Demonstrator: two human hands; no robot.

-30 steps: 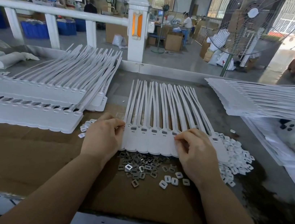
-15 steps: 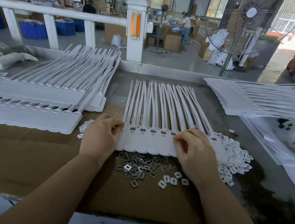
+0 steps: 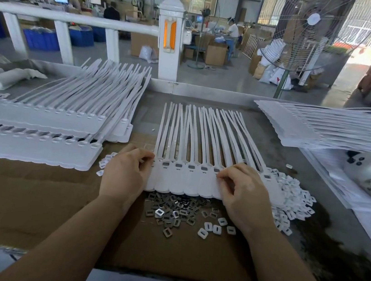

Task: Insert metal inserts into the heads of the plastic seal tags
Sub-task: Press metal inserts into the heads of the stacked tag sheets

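Observation:
A joined strip of white plastic seal tags [image 3: 188, 181] lies flat in the middle of the bench, tails pointing away from me. Its heads show small rectangular slots in a row. My left hand [image 3: 125, 174] rests on the strip's left end with fingertips curled at the leftmost head. My right hand [image 3: 245, 196] lies on the strip's right part, fingertips bent onto a head slot. Whether either holds an insert is hidden. A pile of small metal inserts [image 3: 170, 207] lies just in front of the strip. White plastic caps [image 3: 294, 203] are heaped to the right.
Stacks of more tag strips [image 3: 36, 143] lie at the left, and another stack [image 3: 324, 129] at the far right. Brown cardboard [image 3: 28, 201] covers the bench near me. A white railing [image 3: 77, 19] and post stand behind. A floor fan [image 3: 311, 32] stands beyond.
Both hands stay on the strip almost unmoved; the fingertips shift slightly at the heads. The tag strip keeps its place.

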